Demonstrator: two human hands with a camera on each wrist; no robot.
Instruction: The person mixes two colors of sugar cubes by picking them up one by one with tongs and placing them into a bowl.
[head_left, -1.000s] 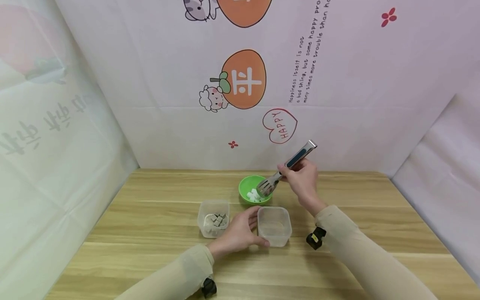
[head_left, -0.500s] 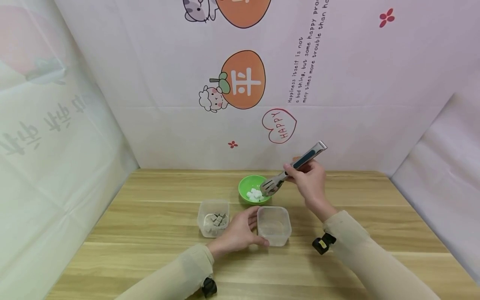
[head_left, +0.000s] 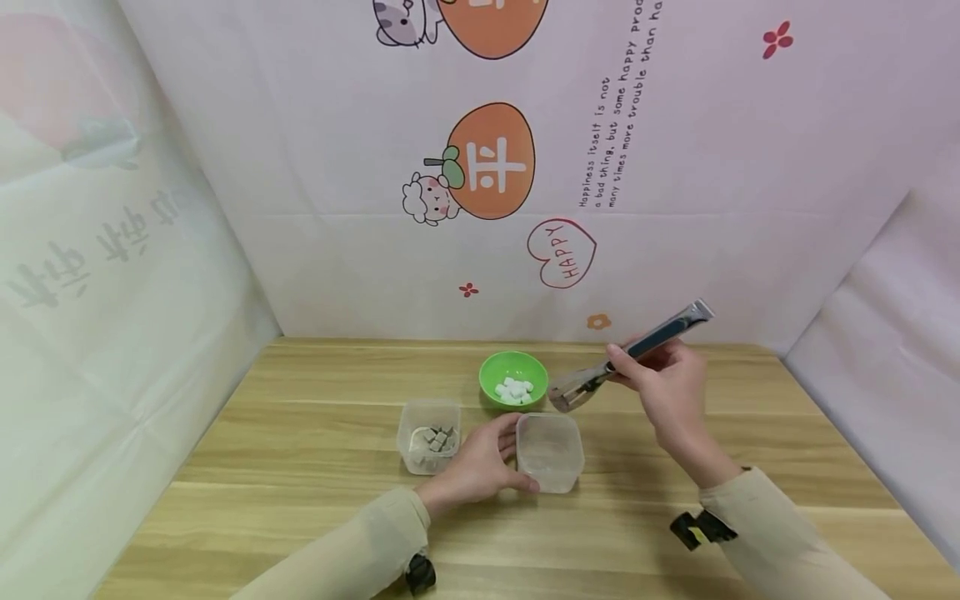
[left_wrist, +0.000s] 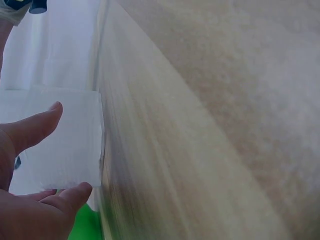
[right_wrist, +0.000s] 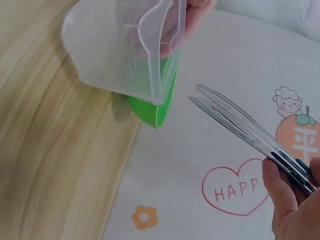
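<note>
In the head view my right hand [head_left: 671, 387] holds metal tongs [head_left: 596, 375] by their dark-panelled handles. Their slotted ends hang to the right of a green bowl [head_left: 491, 367] with several small white pieces [head_left: 514, 390] in it. The tips stand slightly apart in the right wrist view, with nothing visible between the tongs' arms [right_wrist: 235, 122]. My left hand [head_left: 483, 462] steadies a clear plastic container [head_left: 550, 450] from its left side, thumb in front and fingers behind. No contents show inside that container. The left wrist view shows the thumb against the container's wall [left_wrist: 75, 140].
Left of my left hand stands another clear container [head_left: 412, 417], with several grey cubes [head_left: 437, 438] in it. Everything rests on a wood-grain table [head_left: 315, 500]. A printed white sheet [head_left: 360, 275] rises behind the table, and pale sheets close off both sides.
My right hand has moved right and toward me, taking the tongs out of the green bowl. The tongs are tilted flatter now. My left hand and the containers have stayed put.
</note>
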